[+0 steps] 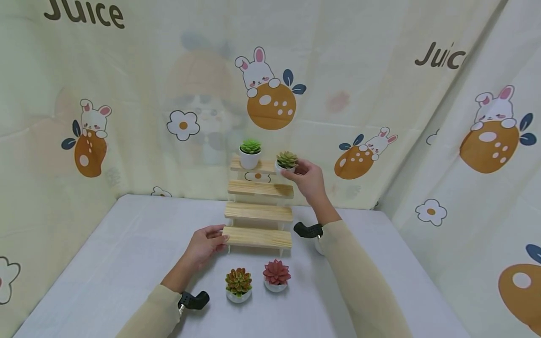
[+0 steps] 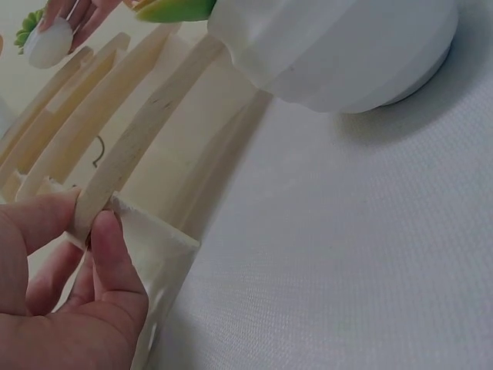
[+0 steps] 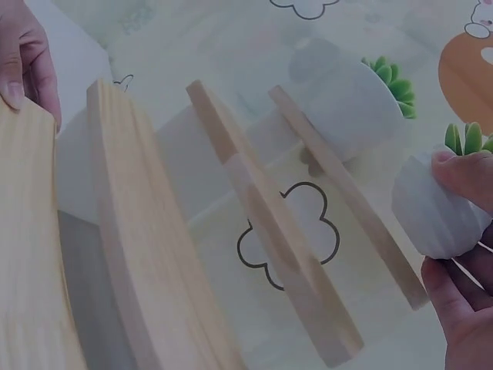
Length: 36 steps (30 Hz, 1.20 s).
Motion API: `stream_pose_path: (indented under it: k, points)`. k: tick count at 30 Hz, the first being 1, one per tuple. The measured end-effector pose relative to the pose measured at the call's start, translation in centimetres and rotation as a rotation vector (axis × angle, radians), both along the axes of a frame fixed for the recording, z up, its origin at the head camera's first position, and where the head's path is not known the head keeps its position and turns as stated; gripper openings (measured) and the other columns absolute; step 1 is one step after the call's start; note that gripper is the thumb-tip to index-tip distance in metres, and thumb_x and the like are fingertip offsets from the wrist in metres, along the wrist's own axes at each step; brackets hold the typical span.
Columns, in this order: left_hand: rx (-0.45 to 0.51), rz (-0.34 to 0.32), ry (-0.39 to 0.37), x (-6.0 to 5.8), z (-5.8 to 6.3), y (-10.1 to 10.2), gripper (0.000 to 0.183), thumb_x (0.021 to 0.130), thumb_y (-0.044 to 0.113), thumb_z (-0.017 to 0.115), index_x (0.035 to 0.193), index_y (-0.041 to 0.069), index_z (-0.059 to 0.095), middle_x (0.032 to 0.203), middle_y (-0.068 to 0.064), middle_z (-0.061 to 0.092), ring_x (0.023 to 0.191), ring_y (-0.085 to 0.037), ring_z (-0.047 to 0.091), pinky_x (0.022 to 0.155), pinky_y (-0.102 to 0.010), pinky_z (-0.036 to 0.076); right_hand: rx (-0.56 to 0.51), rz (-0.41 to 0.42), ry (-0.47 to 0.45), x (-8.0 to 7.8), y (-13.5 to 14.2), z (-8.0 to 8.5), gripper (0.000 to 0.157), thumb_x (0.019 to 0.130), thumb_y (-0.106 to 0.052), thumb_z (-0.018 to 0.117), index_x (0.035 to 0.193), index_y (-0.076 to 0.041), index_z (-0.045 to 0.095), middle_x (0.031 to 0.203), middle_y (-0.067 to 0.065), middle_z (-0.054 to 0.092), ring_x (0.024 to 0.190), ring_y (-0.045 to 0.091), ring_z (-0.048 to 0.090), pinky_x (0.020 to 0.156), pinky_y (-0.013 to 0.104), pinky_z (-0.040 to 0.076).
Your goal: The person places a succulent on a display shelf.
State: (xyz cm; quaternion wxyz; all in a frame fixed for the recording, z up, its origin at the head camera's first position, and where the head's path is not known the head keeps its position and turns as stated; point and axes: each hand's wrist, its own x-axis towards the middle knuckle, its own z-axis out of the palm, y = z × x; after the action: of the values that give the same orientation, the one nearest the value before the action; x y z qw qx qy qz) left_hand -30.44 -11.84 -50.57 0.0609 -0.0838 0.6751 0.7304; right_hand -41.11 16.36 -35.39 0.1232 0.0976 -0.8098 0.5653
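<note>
My right hand [image 1: 310, 182] grips a small potted succulent [image 1: 287, 159] with pale green, yellowish leaves, at the right end of the top shelf. In the right wrist view its ribbed white pot [image 3: 435, 212] is between thumb and fingers, beside the end of the top board [image 3: 347, 193]. A four-step wooden shelf stand [image 1: 258, 238] with clear supports stands in the middle of the table. My left hand [image 1: 205, 246] pinches the left end of the lowest board [image 2: 142, 127]. On the top shelf's left side sits a bright green succulent [image 1: 250, 154] in a white pot.
In front of the stand are an orange-green succulent [image 1: 238, 284] and a red succulent [image 1: 276, 275], both in white pots. A white pot [image 1: 319, 247] is mostly hidden behind my right forearm. A printed curtain [image 1: 139, 155] hangs close behind the white-covered table [image 1: 127, 244].
</note>
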Motion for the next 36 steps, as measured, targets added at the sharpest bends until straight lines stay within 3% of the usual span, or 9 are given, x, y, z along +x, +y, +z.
stream_pose_path:
  k: [9, 19, 27, 36]
  points:
    - [-0.006, -0.004, -0.002, 0.0, -0.1, 0.0, 0.042, 0.084, 0.006, 0.068, 0.125, 0.007, 0.057, 0.113, -0.015, 0.060, 0.087, -0.019, 0.064, 0.075, -0.032, 0.057, -0.041, 0.030, -0.018, -0.8, -1.1, 0.8, 0.058, 0.072, -0.032, 0.081, 0.123, -0.012, 0.062, 0.115, 0.008, 0.065, 0.103, 0.019, 0.061, 0.086, 0.031, 0.054]
    - [0.000, -0.005, -0.001, 0.2, -0.1, 0.0, 0.042, 0.085, 0.006, 0.068, 0.125, 0.007, 0.057, 0.112, -0.015, 0.060, 0.088, -0.019, 0.064, 0.076, -0.033, 0.057, -0.015, -0.036, -0.036, -2.0, -2.0, 1.4, 0.051, 0.072, -0.032, 0.082, 0.116, -0.012, 0.065, 0.110, 0.007, 0.065, 0.102, 0.019, 0.059, 0.082, 0.034, 0.053]
    - [0.013, -0.017, 0.026, 0.4, 0.3, -0.1, 0.045, 0.084, 0.006, 0.068, 0.127, 0.003, 0.055, 0.111, -0.015, 0.061, 0.087, -0.018, 0.064, 0.075, -0.031, 0.057, 0.016, -0.042, -0.066, -2.5, -2.2, 1.5, 0.050, 0.074, -0.032, 0.080, 0.117, -0.014, 0.065, 0.109, 0.005, 0.065, 0.098, 0.017, 0.058, 0.077, 0.029, 0.052]
    - [0.034, -0.006, 0.007, 0.3, 0.3, 0.0, 0.042, 0.084, 0.004, 0.068, 0.125, 0.005, 0.057, 0.110, -0.015, 0.060, 0.086, -0.018, 0.064, 0.075, -0.033, 0.057, 0.018, -0.050, -0.084, -2.8, -2.2, 1.6, 0.052, 0.074, -0.031, 0.080, 0.119, -0.012, 0.064, 0.112, 0.005, 0.065, 0.102, 0.018, 0.059, 0.083, 0.033, 0.052]
